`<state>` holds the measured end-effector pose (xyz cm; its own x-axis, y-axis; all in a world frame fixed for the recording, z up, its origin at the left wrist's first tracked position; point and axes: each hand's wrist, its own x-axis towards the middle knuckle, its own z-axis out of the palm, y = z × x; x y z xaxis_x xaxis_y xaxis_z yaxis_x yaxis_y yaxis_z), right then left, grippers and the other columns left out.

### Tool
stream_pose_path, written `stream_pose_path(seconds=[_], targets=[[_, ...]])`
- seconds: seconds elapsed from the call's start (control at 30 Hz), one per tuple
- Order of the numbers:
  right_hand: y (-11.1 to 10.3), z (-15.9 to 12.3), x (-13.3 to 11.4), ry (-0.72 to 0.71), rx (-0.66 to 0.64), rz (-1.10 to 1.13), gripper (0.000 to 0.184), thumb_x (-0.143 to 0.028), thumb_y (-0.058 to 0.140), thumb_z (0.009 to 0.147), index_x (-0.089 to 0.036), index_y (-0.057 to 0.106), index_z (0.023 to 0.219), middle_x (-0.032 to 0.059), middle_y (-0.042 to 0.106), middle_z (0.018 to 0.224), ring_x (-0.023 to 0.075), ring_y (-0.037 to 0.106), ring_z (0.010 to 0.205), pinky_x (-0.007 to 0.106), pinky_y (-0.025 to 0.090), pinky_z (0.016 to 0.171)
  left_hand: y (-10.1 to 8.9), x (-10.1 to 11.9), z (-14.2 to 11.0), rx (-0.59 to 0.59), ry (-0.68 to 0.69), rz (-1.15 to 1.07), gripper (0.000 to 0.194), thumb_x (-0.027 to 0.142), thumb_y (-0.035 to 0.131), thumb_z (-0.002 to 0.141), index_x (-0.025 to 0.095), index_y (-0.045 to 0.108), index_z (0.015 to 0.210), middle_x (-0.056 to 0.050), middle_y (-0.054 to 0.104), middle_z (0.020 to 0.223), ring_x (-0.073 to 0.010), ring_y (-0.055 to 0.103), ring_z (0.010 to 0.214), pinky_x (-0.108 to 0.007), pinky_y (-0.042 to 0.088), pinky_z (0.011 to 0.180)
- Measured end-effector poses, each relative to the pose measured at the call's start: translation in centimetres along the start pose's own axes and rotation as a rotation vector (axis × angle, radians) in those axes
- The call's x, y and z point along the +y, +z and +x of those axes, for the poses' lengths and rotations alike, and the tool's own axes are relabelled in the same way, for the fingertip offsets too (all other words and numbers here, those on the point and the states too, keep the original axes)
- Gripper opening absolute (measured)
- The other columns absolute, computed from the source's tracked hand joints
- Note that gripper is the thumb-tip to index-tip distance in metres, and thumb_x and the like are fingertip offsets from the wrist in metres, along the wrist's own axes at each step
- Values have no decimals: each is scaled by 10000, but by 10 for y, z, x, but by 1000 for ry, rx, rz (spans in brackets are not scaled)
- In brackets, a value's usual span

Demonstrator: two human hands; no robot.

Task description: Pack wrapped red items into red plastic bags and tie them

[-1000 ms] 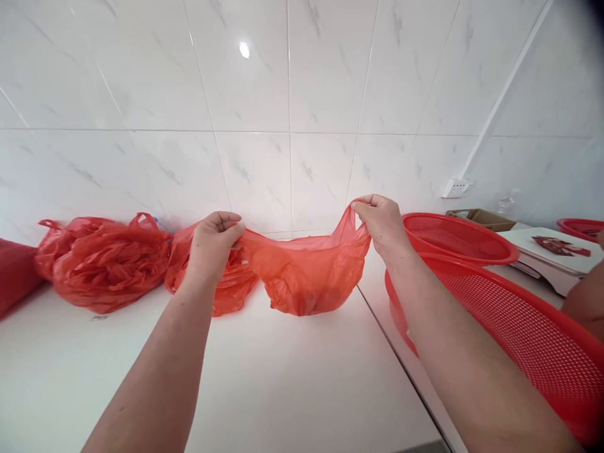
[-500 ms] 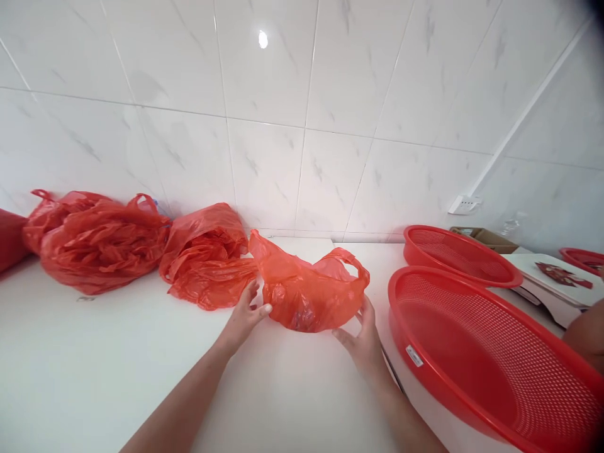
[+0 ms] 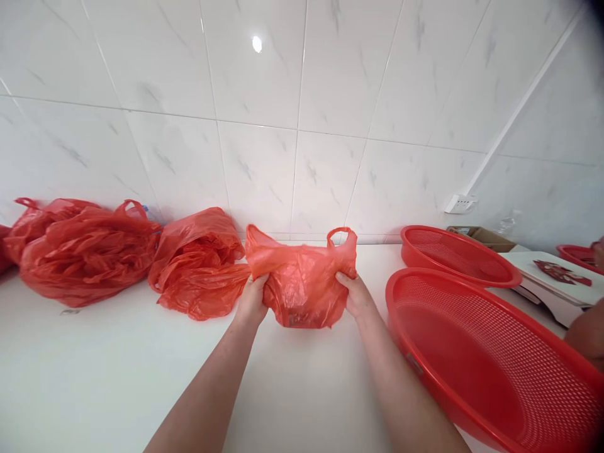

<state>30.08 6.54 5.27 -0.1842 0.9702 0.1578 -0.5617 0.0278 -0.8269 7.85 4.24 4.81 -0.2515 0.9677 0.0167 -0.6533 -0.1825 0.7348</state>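
A red plastic bag [image 3: 304,286] with two looped handles is held upright over the white table [image 3: 302,377]. My left hand [image 3: 255,299] grips its left side, thumb on the front, the other fingers behind the plastic. On the opposite side my right hand [image 3: 355,294] pinches the bag the same way. Something darker shows through the thin plastic at the bottom, too unclear to name. Left of my left hand lies a crumpled heap of red plastic bags [image 3: 202,289], close to the held one.
Another large bundle of red bags [image 3: 85,251] sits farther left by the tiled wall [image 3: 255,176]. To the right are a big red mesh basket [image 3: 462,352], a second red basket [image 3: 453,251], a white scale [image 3: 542,270] and a cardboard box [image 3: 481,238]. Another person's arm [image 3: 587,333] shows at the right edge.
Both hands have closed on the sides of the bag, where before they were spread loosely around it. The bag is now straighter, with its handles standing up. The view has shifted slightly.
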Motion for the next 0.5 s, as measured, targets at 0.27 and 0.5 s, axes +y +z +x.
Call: stream_pose_path(seconds=[0.27, 0.5], targets=[[-18, 1, 46, 175, -170, 36, 542, -422, 793, 627, -205, 619, 1093, 86, 683, 1069, 253, 651, 943, 374, 531, 803, -35, -21, 1, -301, -109, 42, 510, 442, 741, 674, 196, 609, 1101, -106, 650, 1152, -274, 587, 1095, -361, 482, 891], [-15, 11, 51, 319, 94, 89, 355, -283, 783, 622, -198, 646, 938, 47, 721, 925, 235, 669, 865, 372, 531, 797, -26, -35, 3, -269, -390, 81, 364, 286, 752, 687, 155, 635, 1005, -122, 674, 1087, -283, 618, 1043, -420, 478, 922]])
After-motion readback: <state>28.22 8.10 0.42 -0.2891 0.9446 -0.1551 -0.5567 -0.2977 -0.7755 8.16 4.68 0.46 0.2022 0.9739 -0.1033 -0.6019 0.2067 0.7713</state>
